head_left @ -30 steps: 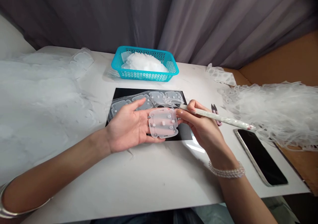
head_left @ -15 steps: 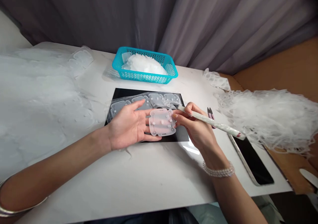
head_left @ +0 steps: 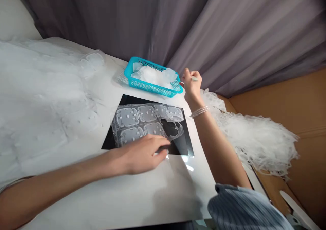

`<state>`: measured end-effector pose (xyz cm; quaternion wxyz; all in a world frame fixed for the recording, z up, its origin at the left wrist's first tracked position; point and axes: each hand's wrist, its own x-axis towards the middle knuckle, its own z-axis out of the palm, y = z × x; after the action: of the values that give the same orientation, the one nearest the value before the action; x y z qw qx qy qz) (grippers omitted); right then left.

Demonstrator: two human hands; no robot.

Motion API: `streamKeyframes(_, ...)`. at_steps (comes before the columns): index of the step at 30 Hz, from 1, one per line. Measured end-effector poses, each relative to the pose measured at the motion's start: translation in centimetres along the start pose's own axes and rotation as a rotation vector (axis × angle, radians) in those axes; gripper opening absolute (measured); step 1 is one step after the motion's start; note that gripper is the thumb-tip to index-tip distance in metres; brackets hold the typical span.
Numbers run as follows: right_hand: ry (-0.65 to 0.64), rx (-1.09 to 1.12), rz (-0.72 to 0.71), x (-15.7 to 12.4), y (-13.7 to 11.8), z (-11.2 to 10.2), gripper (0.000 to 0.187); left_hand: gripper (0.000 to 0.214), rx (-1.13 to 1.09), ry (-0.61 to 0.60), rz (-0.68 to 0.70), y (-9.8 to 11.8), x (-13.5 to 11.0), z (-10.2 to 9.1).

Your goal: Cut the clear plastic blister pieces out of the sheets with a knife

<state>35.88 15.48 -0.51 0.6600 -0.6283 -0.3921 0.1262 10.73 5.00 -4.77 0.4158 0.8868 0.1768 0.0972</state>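
Observation:
A translucent silicone sheet of moulded pads [head_left: 142,121] lies on a black mat [head_left: 184,145], with an empty cut-out at its right end. My left hand [head_left: 146,153] rests palm down on the sheet's near edge, fingers stretched flat. My right hand [head_left: 191,85] reaches to the right end of the teal basket [head_left: 152,85], its fingers closed round a thin white pen-like tool. A loose translucent pad [head_left: 169,75] lies on the pile of pads in the basket, just left of that hand.
A heap of white silicone sheets [head_left: 38,94] covers the table's left side. A tangle of white trimmings [head_left: 254,140] lies at the right on brown cardboard [head_left: 292,104]. A grey curtain hangs behind. A white blade-like object [head_left: 295,206] shows at the lower right.
My right hand has moved from the mat up to the basket, and the single pad my left hand held is gone from it. My left hand turned palm down onto the sheet. The view tilted.

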Motion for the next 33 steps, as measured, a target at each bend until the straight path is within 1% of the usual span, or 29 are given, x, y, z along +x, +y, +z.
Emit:
streamKeyframes(1, 0.000, -0.021, 0.008, -0.6, 0.0, 0.0, 0.020, 0.039, 0.137, 0.004, 0.080, 0.1, -0.4, 0.6)
streamKeyframes(2, -0.019, -0.026, 0.005, -1.8, 0.0, -0.2, 0.023, 0.038, 0.254, 0.006, 0.146, 0.2, -0.7, 1.3)
streamKeyframes(4, -0.100, -0.011, -0.015, -5.5, -0.3, -1.5, 0.033, 0.040, 0.446, 0.035, 0.227, 0.1, -1.2, 2.6)
streamKeyframes(6, -0.178, -0.028, -0.006, -9.7, -0.7, -3.2, 0.038, 0.044, 0.574, 0.105, 0.257, -0.2, -1.2, 3.8)
streamKeyframes(8, -0.172, -0.077, 0.022, -13.1, -1.1, -4.8, 0.041, 0.049, 0.630, 0.157, 0.254, -0.3, -0.7, 4.9)
streamKeyframes(10, -0.134, -0.126, 0.037, -15.1, -1.3, -6.0, 0.041, 0.051, 0.635, 0.175, 0.237, -0.3, 0.1, 5.6)
streamKeyframes(13, -0.111, -0.205, 0.018, -16.0, -1.2, -7.0, 0.038, 0.055, 0.609, 0.148, 0.187, 0.3, 1.9, 6.1)
streamKeyframes(15, -0.129, -0.249, 0.012, -15.8, -1.1, -7.5, 0.036, 0.058, 0.571, 0.099, 0.140, 0.9, 3.4, 6.1)
streamKeyframes(18, -0.158, -0.253, 0.040, -15.7, -1.4, -8.1, 0.034, 0.062, 0.489, 0.032, 0.068, 1.6, 5.5, 6.0)
streamKeyframes(20, -0.171, -0.243, 0.068, -16.0, -1.8, -8.4, 0.032, 0.063, 0.457, 0.031, 0.046, 1.8, 6.0, 6.0)
streamKeyframes(22, -0.194, -0.233, 0.106, -16.7, -2.2, -8.4, 0.030, 0.063, 0.476, 0.060, 0.073, 1.9, 5.1, 6.1)
streamKeyframes(25, -0.245, -0.209, 0.191, -18.1, -2.4, -7.7, 0.022, 0.063, 0.619, 0.136, 0.111, 1.5, 1.8, 6.3)
streamKeyframes(27, -0.291, -0.183, 0.245, -19.1, -2.1, -6.8, 0.016, 0.060, 0.747, 0.182, 0.068, 0.7, -0.7, 6.0)
streamKeyframes(29, -0.340, -0.134, 0.276, -19.9, -1.7, -5.8, 0.015, 0.058, 0.834, 0.204, 0.030, -0.5, -2.5, 5.2)
streamKeyframes(31, -0.372, -0.080, 0.284, -20.3, -1.2, -5.2, 0.016, 0.057, 0.864, 0.194, 0.034, -1.7, -3.4, 4.3)
streamKeyframes(33, -0.367, -0.063, 0.282, -20.4, -0.9, -4.9, 0.018, 0.056, 0.850, 0.167, 0.055, -2.6, -3.6, 3.4)
